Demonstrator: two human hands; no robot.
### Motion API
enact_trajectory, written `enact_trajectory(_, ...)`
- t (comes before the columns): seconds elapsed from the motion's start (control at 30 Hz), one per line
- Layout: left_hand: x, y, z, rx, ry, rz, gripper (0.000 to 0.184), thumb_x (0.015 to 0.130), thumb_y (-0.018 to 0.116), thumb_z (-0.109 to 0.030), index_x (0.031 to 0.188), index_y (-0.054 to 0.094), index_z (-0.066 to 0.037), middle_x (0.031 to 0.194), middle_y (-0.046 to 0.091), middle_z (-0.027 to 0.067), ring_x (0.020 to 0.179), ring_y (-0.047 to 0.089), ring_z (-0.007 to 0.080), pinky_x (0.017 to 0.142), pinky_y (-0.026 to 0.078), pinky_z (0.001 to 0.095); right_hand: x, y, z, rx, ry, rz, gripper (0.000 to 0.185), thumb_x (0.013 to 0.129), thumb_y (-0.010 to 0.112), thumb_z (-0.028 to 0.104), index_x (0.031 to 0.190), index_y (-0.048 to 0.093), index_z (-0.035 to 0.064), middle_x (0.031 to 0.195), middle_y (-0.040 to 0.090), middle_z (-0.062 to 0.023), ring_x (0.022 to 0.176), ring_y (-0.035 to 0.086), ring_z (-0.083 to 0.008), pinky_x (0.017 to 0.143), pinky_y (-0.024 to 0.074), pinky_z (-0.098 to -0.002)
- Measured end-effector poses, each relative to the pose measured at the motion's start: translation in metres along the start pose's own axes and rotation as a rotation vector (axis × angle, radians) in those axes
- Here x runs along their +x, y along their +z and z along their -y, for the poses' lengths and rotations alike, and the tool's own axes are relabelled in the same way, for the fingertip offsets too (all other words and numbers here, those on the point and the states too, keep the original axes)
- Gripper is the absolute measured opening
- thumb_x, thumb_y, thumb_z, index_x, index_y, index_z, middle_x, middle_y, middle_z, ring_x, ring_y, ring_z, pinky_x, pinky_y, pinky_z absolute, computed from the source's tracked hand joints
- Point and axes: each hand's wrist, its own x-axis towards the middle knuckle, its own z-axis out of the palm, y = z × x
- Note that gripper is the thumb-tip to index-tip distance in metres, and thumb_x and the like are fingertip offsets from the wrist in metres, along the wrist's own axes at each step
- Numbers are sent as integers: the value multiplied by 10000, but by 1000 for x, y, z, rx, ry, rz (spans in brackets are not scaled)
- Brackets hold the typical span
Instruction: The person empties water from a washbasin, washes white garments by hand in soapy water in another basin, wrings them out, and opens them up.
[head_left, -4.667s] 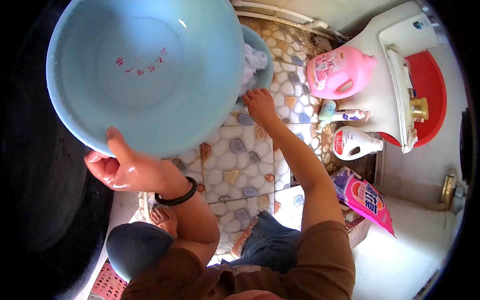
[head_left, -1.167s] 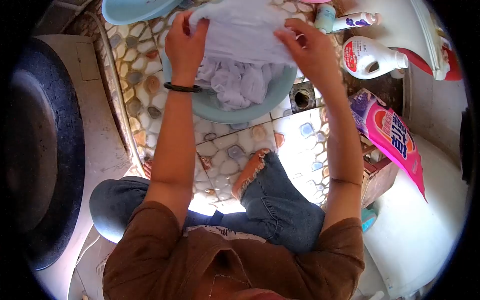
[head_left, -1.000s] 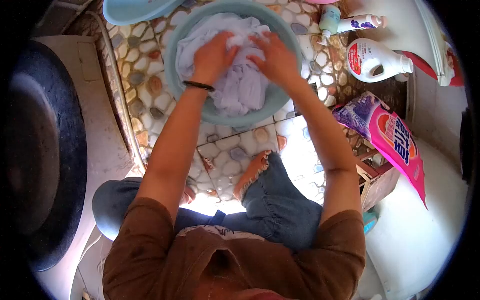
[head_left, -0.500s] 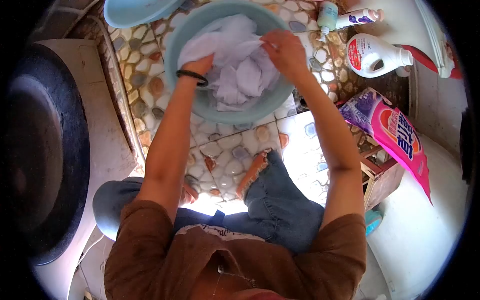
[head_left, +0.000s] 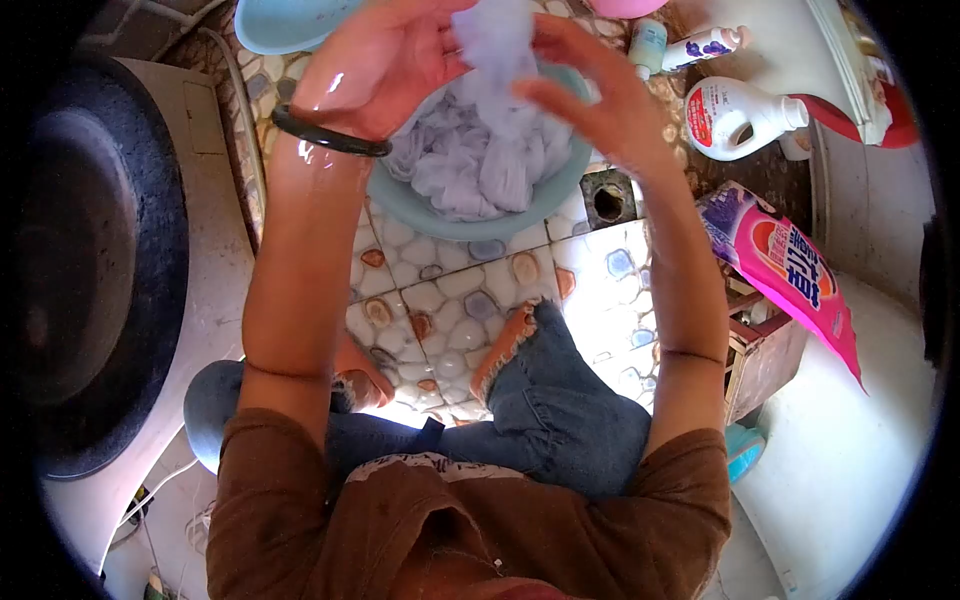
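A bunch of wet white sheer cloth [head_left: 493, 60] hangs raised between my hands, and the rest of it lies crumpled in a round blue-green basin [head_left: 478, 228] on the floor. My left hand [head_left: 390, 70], wet and wearing a dark bangle [head_left: 330, 136] at the wrist, holds the raised cloth from the left, its fingers partly hidden. On the other side my right hand [head_left: 600, 90] has its thumb across the cloth and its fingers at the far edge, spread loosely and slightly blurred.
A drain hole [head_left: 608, 201] lies right of the basin. Several bottles, including a white detergent jug [head_left: 740, 118], stand beyond it. A pink detergent bag [head_left: 790, 265] rests on a wooden stool [head_left: 765, 370]. Left are a blue basin [head_left: 290, 25] and a large dark pan [head_left: 100, 270].
Both hands have risen from the basin toward me, lifting part of the white cloth. The drain hole has come into fuller view.
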Motion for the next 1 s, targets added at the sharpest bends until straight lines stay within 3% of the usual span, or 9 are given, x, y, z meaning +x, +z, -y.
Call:
enact_trajectory(0.07,-4,59,-30,-25,-43,-228,172,904,529,-95,1021,586,18,909,643,90,866,623,180,765,495,285,-1,9,11,-25,107,-19,426,821,705,312,1102,603,8,915,653,-133,878,631,-240,797,477,-343)
enact_trajectory(0.17,1,44,-19,101,151,-317,140,884,534,-68,969,569,37,873,625,86,782,620,133,708,508,228,19,-9,28,235,209,-60,179,862,621,119,995,622,0,876,630,-172,716,583,-237,664,464,-332)
enact_trajectory(0.2,6,32,-14,166,143,-326,152,881,541,-77,981,567,35,901,626,88,790,621,137,716,512,235,23,-12,20,47,7,-57,169,889,606,155,882,609,-14,756,595,-73,645,509,-116,578,396,-259)
enact_trajectory(0.4,0,-37,52,111,231,-513,214,914,572,-144,1074,596,-4,944,637,35,741,561,78,706,471,195,16,-4,-13,49,311,104,178,940,540,164,817,563,37,651,453,39,596,424,-67,520,324,-238)
enact_trajectory(0.5,-12,-44,84,545,-28,-610,235,919,568,-207,1046,631,-19,954,644,39,884,585,108,718,467,252,11,-1,-12,493,543,-63,380,833,693,304,1052,630,0,904,649,-150,815,631,-242,735,485,-326)
enact_trajectory(0.6,-12,-20,103,302,56,-374,282,924,565,-219,1107,608,-9,999,637,41,912,585,115,751,472,261,8,3,-14,245,323,255,321,848,678,267,1019,649,-3,892,652,-149,765,625,-185,684,483,-304)
enact_trajectory(0.73,-7,-40,118,352,221,-278,312,935,542,-197,1185,561,-11,1112,607,54,999,582,141,851,481,296,-4,31,-4,-6,78,85,314,863,672,274,1006,646,-4,859,630,-99,749,614,-130,645,493,-303)
enact_trajectory(0.93,-26,-94,135,-525,103,-161,494,947,496,-214,1376,356,-15,1372,441,127,1228,472,263,1030,392,405,-7,16,-31,516,929,86,401,914,587,404,1085,629,43,973,611,-41,821,573,-125,645,476,-256)
enact_trajectory(1.0,-38,-102,113,-497,45,-18,509,930,514,-137,1391,343,-5,1384,441,118,1236,473,252,1042,387,395,-14,23,-30,592,727,151,427,931,548,425,1070,622,28,955,612,-30,803,566,-115,633,461,-248)
